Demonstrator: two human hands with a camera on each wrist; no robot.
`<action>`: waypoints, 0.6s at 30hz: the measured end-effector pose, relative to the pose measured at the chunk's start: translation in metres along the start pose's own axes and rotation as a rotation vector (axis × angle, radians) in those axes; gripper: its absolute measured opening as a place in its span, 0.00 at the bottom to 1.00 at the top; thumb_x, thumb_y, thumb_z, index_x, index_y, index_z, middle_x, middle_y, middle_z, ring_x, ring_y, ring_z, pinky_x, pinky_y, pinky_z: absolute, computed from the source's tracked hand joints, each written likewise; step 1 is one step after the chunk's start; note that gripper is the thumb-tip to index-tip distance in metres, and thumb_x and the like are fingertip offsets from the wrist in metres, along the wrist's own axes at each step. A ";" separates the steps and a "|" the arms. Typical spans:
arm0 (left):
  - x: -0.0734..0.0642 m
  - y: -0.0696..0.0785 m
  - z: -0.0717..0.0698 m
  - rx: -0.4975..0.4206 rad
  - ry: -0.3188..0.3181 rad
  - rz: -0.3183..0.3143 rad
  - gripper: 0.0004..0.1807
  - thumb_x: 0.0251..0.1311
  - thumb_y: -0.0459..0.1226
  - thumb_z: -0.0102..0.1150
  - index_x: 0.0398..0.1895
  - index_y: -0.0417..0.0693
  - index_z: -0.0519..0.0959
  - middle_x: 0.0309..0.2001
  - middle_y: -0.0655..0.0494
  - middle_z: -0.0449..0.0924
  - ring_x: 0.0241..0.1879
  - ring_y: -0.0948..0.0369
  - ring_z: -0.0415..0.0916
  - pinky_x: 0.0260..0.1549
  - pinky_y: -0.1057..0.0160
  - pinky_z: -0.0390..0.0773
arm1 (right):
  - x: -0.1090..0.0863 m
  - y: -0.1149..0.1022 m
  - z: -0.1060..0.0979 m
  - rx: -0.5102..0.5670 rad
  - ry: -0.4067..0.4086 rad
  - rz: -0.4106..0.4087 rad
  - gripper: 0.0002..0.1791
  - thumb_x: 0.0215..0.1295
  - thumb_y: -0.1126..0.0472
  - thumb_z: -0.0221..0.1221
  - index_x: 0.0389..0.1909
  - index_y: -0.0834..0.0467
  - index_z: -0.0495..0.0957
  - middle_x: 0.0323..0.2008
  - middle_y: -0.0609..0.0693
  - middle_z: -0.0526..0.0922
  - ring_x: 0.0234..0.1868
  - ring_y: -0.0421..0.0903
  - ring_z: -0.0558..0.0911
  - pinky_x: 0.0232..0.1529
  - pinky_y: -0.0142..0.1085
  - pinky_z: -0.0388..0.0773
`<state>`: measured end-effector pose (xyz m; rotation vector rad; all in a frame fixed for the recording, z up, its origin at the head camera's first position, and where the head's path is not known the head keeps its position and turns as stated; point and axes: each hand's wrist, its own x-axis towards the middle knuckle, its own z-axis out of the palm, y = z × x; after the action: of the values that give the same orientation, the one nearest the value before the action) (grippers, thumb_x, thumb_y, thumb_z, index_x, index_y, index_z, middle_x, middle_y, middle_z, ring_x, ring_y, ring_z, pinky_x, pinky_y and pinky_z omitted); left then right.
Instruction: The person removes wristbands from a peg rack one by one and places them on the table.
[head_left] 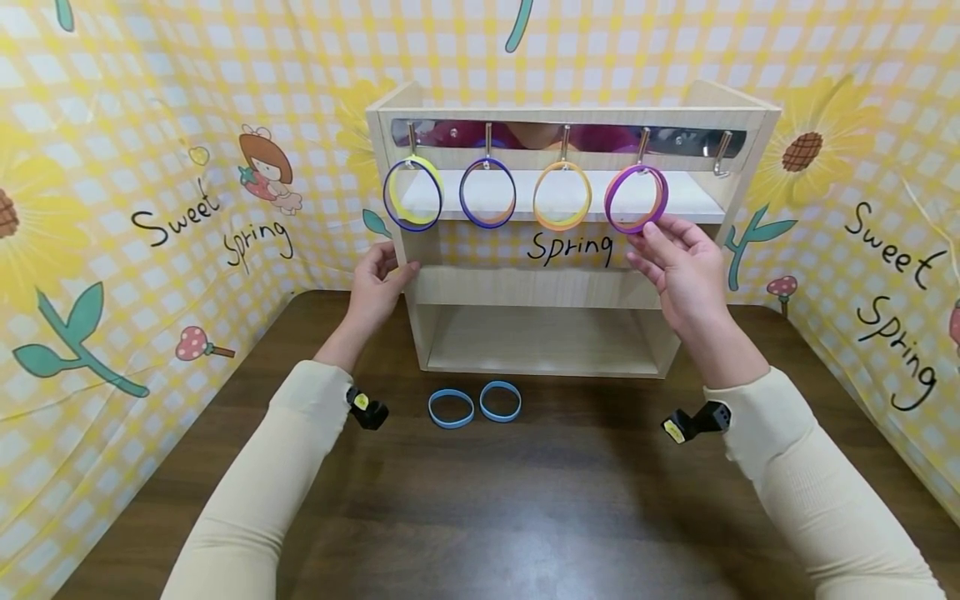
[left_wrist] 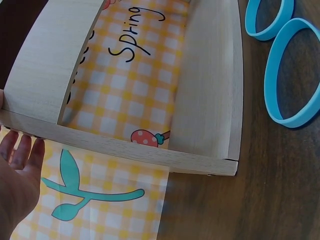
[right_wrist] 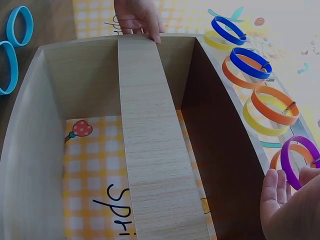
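Observation:
My right hand (head_left: 686,271) pinches the lower edge of a purple wristband (head_left: 663,190) between thumb and fingers. It hangs on the fourth hook from the left, in front of an orange wristband (right_wrist: 273,161). With thumb in front and fingers behind, my left hand (head_left: 378,283) grips the left side panel of a light wooden shelf (head_left: 525,287). Pairs of wristbands hang on the other hooks: blue (right_wrist: 218,24) with yellow (right_wrist: 212,41), blue (right_wrist: 235,61) with orange (right_wrist: 227,75), and orange (right_wrist: 257,102) with yellow (right_wrist: 252,120).
Two light blue wristbands, one on the left (head_left: 451,426) and one on the right (head_left: 500,419), lie on the dark wooden table (head_left: 525,517) before the shelf. A bare hook (head_left: 722,154) ends the metal strip (head_left: 525,133). Yellow checked cloth (head_left: 187,100) surrounds the table.

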<state>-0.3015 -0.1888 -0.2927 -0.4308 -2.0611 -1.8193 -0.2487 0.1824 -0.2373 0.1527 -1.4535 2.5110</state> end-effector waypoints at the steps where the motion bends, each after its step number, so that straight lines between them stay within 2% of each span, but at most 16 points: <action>1: 0.000 0.000 0.000 0.002 -0.001 0.000 0.21 0.62 0.27 0.58 0.56 0.26 0.69 0.48 0.54 0.74 0.54 0.50 0.71 0.46 0.66 0.74 | 0.000 0.000 0.000 0.000 0.001 0.003 0.20 0.60 0.64 0.65 0.51 0.64 0.73 0.49 0.57 0.80 0.41 0.46 0.84 0.40 0.35 0.81; 8: 0.000 0.000 -0.001 0.014 -0.009 -0.016 0.21 0.63 0.28 0.58 0.58 0.27 0.69 0.50 0.50 0.74 0.55 0.52 0.71 0.47 0.65 0.74 | -0.002 -0.002 -0.002 -0.007 -0.008 0.016 0.23 0.58 0.62 0.67 0.53 0.63 0.73 0.55 0.58 0.76 0.44 0.46 0.84 0.41 0.34 0.80; 15: 0.001 -0.001 -0.001 0.003 -0.013 -0.015 0.22 0.63 0.28 0.58 0.58 0.26 0.67 0.50 0.51 0.74 0.57 0.48 0.70 0.48 0.64 0.74 | -0.002 -0.005 -0.002 0.016 -0.013 0.021 0.23 0.57 0.62 0.67 0.52 0.64 0.74 0.52 0.57 0.79 0.42 0.46 0.85 0.40 0.34 0.80; 18: 0.001 -0.001 -0.001 0.005 -0.009 -0.012 0.22 0.63 0.28 0.58 0.58 0.26 0.68 0.50 0.52 0.74 0.56 0.49 0.71 0.48 0.65 0.74 | -0.002 -0.006 -0.002 0.025 -0.011 0.026 0.23 0.57 0.62 0.68 0.52 0.64 0.74 0.50 0.57 0.79 0.42 0.46 0.85 0.40 0.34 0.81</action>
<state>-0.3027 -0.1897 -0.2928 -0.4271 -2.0777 -1.8221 -0.2446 0.1865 -0.2334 0.1529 -1.4375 2.5534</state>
